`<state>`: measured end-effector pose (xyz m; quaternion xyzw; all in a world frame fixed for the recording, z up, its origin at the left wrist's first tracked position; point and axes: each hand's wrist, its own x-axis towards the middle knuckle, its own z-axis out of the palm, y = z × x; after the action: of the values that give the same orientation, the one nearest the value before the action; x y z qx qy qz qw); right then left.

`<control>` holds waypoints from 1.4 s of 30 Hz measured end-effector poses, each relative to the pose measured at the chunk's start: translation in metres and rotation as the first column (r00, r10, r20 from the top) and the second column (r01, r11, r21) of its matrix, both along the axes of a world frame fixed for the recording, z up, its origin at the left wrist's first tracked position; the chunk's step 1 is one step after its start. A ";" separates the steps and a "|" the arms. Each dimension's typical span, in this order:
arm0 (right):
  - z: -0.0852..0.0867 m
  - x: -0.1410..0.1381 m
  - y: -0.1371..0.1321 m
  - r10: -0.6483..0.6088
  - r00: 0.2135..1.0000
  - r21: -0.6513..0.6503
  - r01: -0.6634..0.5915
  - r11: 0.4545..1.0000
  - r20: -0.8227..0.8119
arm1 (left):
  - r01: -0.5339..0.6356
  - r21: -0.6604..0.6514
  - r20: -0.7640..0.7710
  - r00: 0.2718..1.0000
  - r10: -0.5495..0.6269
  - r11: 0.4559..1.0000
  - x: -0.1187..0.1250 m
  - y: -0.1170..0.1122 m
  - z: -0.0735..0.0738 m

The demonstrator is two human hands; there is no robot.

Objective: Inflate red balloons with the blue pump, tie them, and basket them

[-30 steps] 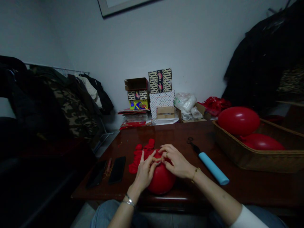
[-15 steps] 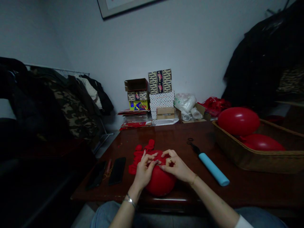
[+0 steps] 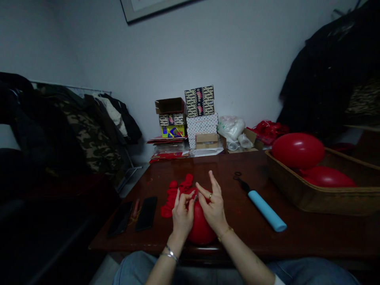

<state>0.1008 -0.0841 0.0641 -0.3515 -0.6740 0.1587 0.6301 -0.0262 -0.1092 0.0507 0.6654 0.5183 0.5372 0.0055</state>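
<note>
An inflated red balloon (image 3: pixel 202 229) sits at the table's front edge, between my two hands. My left hand (image 3: pixel 183 211) pinches at the balloon's neck, thumb against forefinger. From the other side my right hand (image 3: pixel 214 208) closes its thumb and forefinger on the same neck, with other fingers stretched upward. The neck itself is mostly hidden by my fingertips. Just beyond my left hand lies a pile of uninflated red balloons (image 3: pixel 171 198). To the right rests a light blue hand pump (image 3: pixel 267 211) with a black nozzle.
A wicker basket (image 3: pixel 326 202) holding inflated red balloons (image 3: pixel 298 150) stands at right on the brown table (image 3: pixel 225 166). Two dark phones (image 3: pixel 146 213) lie at left, beside a small reddish item with yellow cord (image 3: pixel 135 209). Stacked boxes (image 3: pixel 202 124) line the back.
My right hand has swung inward and closer to my left, its fingers now pointing up. My left hand has turned more upright. The balloon stays between them.
</note>
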 end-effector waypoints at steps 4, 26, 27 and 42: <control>-0.007 -0.010 0.004 -0.124 0.981 -0.093 0.111 0.989 -0.150 | 0.005 -0.016 0.020 1.000 -0.005 1.000 0.004 -0.002 0.001; 0.004 0.005 0.001 0.201 0.944 -0.194 -0.152 0.969 0.263 | 0.391 -0.180 0.418 0.861 -0.289 0.903 -0.015 -0.001 0.017; 0.004 0.005 0.001 0.182 0.948 -0.191 -0.134 0.972 0.262 | 0.356 -0.153 0.397 0.876 -0.273 0.922 -0.015 -0.003 0.018; -0.005 -0.006 -0.003 0.045 0.954 -0.032 -0.038 0.999 0.297 | -0.087 0.156 -0.386 0.911 0.142 0.984 -0.018 -0.030 0.013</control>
<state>0.0947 -0.0872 0.0589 -0.3652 -0.7662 0.1258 0.5136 -0.0437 -0.1392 0.0635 0.7275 0.5090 0.4250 -0.1761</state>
